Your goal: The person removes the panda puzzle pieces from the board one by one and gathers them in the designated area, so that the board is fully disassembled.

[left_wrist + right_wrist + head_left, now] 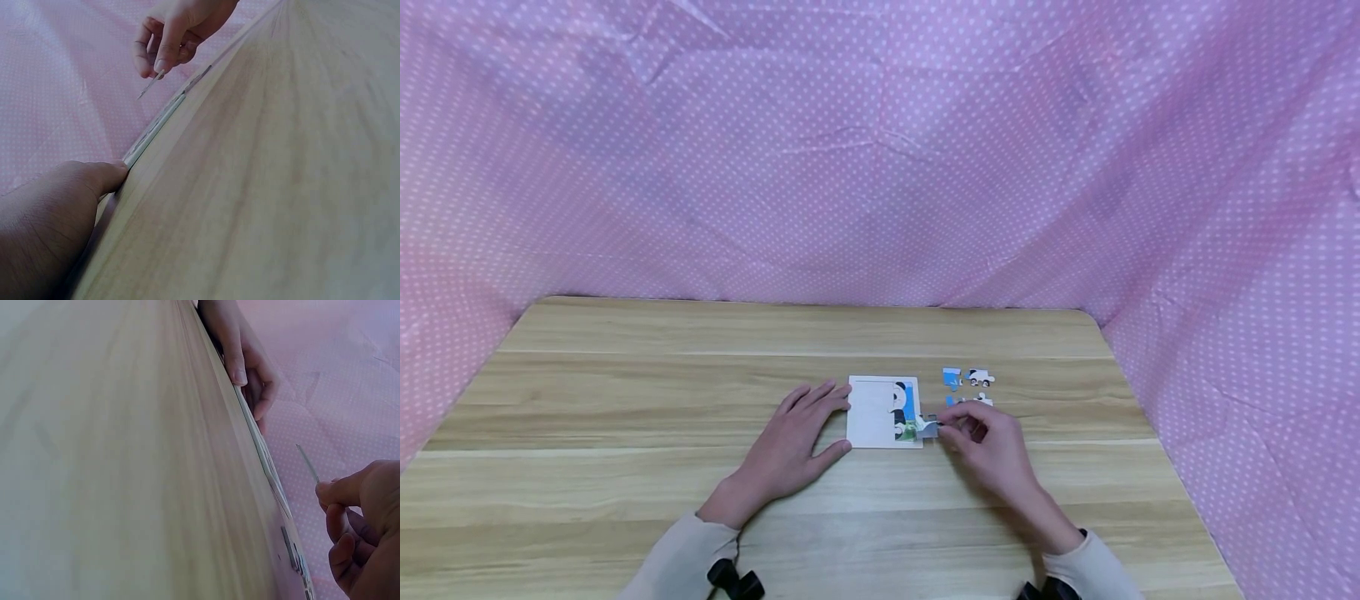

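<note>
A square white puzzle tray [870, 412] lies on the table, with part of a panda picture [900, 412] filled in along its right side. My left hand [795, 442] rests at the tray's left edge, fingers spread and fairly straight, fingertips and thumb at the border. Thumb and index finger of my right hand [988, 446] pinch a thin puzzle piece [307, 462]. That piece is raised above the tray's right edge, tilted, and seen nearly edge-on in both wrist views. Its printed face is largely hidden.
Behind my right hand lie several loose pieces, among them a blue one [951, 377] and a panda-patterned one [980, 377]. The wooden table [700, 375] is bordered by pink dotted cloth [850, 167] at the back and sides.
</note>
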A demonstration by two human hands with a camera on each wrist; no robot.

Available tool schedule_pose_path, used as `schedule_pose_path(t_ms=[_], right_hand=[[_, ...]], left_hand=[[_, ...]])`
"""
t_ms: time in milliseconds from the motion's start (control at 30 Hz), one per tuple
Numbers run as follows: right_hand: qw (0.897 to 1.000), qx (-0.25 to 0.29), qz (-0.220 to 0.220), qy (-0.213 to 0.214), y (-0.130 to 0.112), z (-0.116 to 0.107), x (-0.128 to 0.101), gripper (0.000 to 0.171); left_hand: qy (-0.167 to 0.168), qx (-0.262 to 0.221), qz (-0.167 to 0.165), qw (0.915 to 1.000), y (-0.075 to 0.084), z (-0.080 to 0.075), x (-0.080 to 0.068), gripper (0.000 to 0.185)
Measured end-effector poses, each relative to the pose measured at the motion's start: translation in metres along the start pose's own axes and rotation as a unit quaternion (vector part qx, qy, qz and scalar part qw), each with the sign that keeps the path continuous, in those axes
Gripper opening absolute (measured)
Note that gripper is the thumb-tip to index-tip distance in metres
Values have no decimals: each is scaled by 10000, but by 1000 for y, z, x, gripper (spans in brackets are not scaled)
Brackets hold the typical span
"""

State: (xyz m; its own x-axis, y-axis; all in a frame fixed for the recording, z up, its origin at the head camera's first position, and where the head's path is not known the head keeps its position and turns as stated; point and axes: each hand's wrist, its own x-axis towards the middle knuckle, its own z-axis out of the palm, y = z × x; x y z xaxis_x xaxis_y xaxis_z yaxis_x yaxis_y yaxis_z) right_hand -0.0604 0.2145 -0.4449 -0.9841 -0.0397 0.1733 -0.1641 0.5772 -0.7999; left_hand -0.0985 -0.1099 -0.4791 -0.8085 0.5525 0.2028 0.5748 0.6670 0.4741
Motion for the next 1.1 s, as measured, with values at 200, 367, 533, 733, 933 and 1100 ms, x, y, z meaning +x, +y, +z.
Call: schedule_pose_path(t_ms=[200, 367, 533, 733, 933, 1100], right_hand=[[10000, -21, 30, 64, 4, -5, -3, 25], [9999, -9, 22, 132, 8, -10, -6, 27], [9997, -45, 147, 168, 11, -16, -9, 29], [9994, 95, 172, 279, 15, -22, -13, 27], [9990, 144, 101, 399, 22, -28, -19, 28], [9987, 84, 117, 488, 29, -34, -24, 28]], left_hand=[[-27, 8, -25, 10000, 0, 0, 0, 54], [-44, 20, -44, 10000, 0, 1, 1, 54], [-48, 22, -56, 10000, 0, 0, 0, 54], [-66, 52, -70, 9999, 1, 0, 0, 55], [-84, 58, -71, 9999, 1, 1, 0, 55], [-72, 35, -58, 10000, 1, 1, 0, 55]])
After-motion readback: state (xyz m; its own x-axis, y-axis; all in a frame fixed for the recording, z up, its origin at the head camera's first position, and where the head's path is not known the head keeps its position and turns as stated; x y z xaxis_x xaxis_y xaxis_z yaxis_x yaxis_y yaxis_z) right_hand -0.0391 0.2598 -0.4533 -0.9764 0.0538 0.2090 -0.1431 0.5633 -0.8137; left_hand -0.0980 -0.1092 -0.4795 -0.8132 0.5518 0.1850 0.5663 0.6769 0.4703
